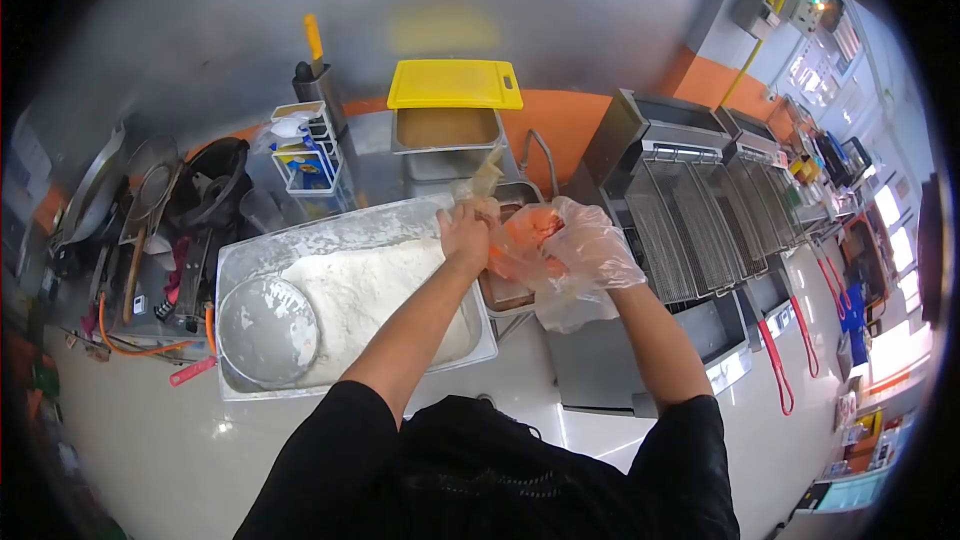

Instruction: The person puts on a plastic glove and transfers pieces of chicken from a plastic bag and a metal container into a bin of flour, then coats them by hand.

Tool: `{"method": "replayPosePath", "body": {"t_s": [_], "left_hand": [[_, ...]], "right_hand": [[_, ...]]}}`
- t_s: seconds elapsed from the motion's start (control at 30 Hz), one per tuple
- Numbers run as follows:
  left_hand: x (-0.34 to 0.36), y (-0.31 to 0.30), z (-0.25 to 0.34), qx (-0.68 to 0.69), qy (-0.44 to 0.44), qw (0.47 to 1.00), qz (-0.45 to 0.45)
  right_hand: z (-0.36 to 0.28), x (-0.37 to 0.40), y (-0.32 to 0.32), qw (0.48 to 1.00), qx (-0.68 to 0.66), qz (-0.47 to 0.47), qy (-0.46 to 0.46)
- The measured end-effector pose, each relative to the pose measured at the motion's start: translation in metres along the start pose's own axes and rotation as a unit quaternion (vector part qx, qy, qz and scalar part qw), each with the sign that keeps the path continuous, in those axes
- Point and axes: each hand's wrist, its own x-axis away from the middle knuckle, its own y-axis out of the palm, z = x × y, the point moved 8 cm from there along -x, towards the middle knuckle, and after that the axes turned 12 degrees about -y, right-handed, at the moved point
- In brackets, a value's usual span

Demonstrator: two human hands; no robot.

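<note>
A clear plastic bag point(525, 230) with wet orange-red pieces inside is between my hands, above a metal pan point(508, 297). My left hand point(466, 231) is bare, its fingers closed on the bag's left side. A twisted, yellowish end of plastic sticks up beyond those fingers. My right hand point(597, 248) is covered in loose clear plastic and grips the bag's right side; the plastic partly blurs its fingers. Left of the bag sits a large metal tray point(235, 270) of white flour point(365, 285), with a round flour-dusted sieve point(268, 330) at its left end.
A yellow cutting board point(455, 84) rests over a metal container behind the tray. Fryers with wire baskets point(680, 230) stand at the right, their red handles point(776, 365) sticking out. A knife holder point(320, 100), a white rack point(305, 155) and a black bucket point(210, 185) are at the left.
</note>
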Motion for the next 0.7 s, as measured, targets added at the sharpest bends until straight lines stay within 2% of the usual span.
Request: {"method": "replayPosePath", "body": {"t_s": [0.03,0.1,0.13,0.2,0.23,0.3,0.33,0.4,0.43,0.5,0.53,0.6,0.63,0.7], "left_hand": [[-0.001,0.004,0.000,-0.007,0.001,0.999,-0.032],[0.000,0.002,0.000,0.006,-0.001,1.000,-0.022],[0.000,0.000,0.000,0.017,-0.001,1.000,-0.014],[-0.002,0.002,-0.001,0.005,-0.002,1.000,-0.012],[-0.003,0.004,-0.001,-0.010,-0.002,1.000,-0.013],[-0.006,0.005,-0.002,-0.005,-0.007,1.000,-0.007],[-0.006,0.004,-0.002,-0.001,-0.008,1.000,-0.004],[-0.004,0.005,-0.001,-0.010,-0.008,1.000,0.003],[-0.004,0.007,-0.001,-0.024,-0.006,1.000,0.009],[-0.004,0.009,0.000,-0.004,-0.001,1.000,0.017],[-0.004,0.010,0.001,0.017,0.004,1.000,0.026],[-0.004,0.010,0.001,0.013,0.000,1.000,0.024],[-0.003,0.008,0.001,0.009,-0.003,1.000,0.022],[0.001,0.003,0.001,0.006,0.006,0.999,0.040]], "right_hand": [[0.000,0.000,-0.001,1.000,0.001,0.000,-0.002],[0.007,0.001,-0.015,0.993,-0.071,0.088,0.015],[0.012,0.000,-0.015,0.994,-0.069,0.089,0.013],[0.029,-0.007,-0.009,0.974,-0.186,0.126,0.005],[0.038,-0.011,-0.003,0.975,-0.184,0.126,0.002],[0.056,-0.017,0.005,0.902,-0.381,0.203,-0.018],[0.060,-0.019,0.008,0.903,-0.379,0.201,-0.020],[0.066,-0.026,0.019,0.812,-0.557,0.173,-0.028],[0.068,-0.029,0.020,0.812,-0.556,0.173,-0.029],[0.065,-0.034,0.025,0.771,-0.615,0.153,-0.065],[0.057,-0.031,0.021,0.771,-0.615,0.153,-0.065],[0.038,-0.021,0.000,0.752,-0.612,0.230,-0.079],[0.035,-0.023,0.001,0.752,-0.612,0.231,-0.079],[0.027,-0.023,-0.018,0.766,-0.541,0.299,-0.175]]}}
